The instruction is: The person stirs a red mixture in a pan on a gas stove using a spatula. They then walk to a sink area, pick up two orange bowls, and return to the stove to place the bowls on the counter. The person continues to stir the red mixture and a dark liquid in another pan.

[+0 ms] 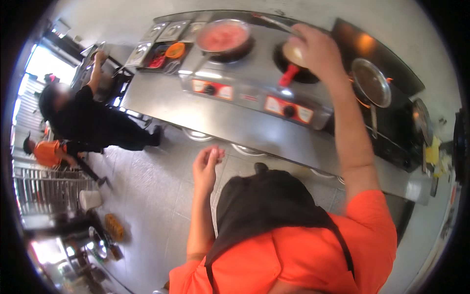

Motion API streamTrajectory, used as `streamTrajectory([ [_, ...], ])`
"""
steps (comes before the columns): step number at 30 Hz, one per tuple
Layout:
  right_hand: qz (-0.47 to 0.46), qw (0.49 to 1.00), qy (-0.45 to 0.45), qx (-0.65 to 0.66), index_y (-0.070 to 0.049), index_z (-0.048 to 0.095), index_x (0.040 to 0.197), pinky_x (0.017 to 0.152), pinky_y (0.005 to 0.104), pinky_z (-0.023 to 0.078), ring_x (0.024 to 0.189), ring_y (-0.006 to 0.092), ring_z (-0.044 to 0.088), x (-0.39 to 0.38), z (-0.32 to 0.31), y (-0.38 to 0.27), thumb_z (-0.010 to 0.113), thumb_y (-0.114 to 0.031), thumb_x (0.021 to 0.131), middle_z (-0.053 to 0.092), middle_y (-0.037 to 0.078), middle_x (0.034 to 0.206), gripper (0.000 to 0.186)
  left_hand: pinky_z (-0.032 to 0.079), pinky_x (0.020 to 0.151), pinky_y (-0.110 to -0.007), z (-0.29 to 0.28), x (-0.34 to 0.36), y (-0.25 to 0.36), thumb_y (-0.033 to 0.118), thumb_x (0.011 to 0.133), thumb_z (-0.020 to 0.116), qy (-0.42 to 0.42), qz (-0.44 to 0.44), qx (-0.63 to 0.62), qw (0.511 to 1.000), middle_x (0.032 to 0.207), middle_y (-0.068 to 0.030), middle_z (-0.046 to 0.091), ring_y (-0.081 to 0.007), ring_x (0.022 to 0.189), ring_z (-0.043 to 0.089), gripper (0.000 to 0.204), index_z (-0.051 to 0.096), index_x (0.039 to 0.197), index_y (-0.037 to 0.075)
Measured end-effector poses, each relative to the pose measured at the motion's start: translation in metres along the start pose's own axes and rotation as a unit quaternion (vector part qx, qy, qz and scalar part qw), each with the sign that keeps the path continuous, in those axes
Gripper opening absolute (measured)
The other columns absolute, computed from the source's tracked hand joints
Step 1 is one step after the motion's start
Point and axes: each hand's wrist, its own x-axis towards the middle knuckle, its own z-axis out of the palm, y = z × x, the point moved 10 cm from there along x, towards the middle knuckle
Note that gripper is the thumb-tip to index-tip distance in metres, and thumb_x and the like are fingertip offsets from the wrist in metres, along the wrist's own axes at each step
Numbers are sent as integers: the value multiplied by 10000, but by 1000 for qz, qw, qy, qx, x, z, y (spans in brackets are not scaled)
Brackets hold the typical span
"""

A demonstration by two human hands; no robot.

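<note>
Silvery, slim utensil point(278, 23) slants from the right hand point(317, 49).

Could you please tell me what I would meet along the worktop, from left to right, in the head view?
Orange container → pan of pinkish-red food → red handle → right hand → metal pan with a silvery handle.

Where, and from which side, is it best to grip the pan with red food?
Best at the long handle, probably from the front of the stove: it projects from the pan that way, slanting left, clear of the red food.
</note>
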Motion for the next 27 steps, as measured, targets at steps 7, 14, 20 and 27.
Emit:
streamTrajectory([
  [7,-189,958,-142,-162,-46,614,857,669,435,512,827,313,657,57,173,-65,569,-120,815,662,123,830,96,515,793,-330,-15,158,67,347,1024,422,-88,-44,-251,963,1036,-196,644,-224,856,640,510,412,1328,-62],
  [14,-34,950,-222,-217,15,636,840,707,440,534,830,305,674,72,264,-108,579,-82,780,677,180,808,127,515,801,-314,7,222,89,127,991,471,-263,-46,-193,944,1003,-169,660,-193,850,640,586,180,1448,-98],
  [20,30,936,-230,-264,21,637,887,689,426,539,789,333,672,74,279,-102,579,-73,788,677,174,820,149,515,794,-304,14,226,89,128,992,486,-357,-61,-197,911,984,-170,666,-184,838,636,633,128,1459,-105],
  [27,186,938,-250,-155,-30,669,942,712,445,519,816,358,652,91,261,-71,588,-197,862,669,192,829,202,517,793,-310,8,230,89,134,995,485,-392,-58,-193,898,993,-173,661,-185,845,638,623,141,1461,-96],
])
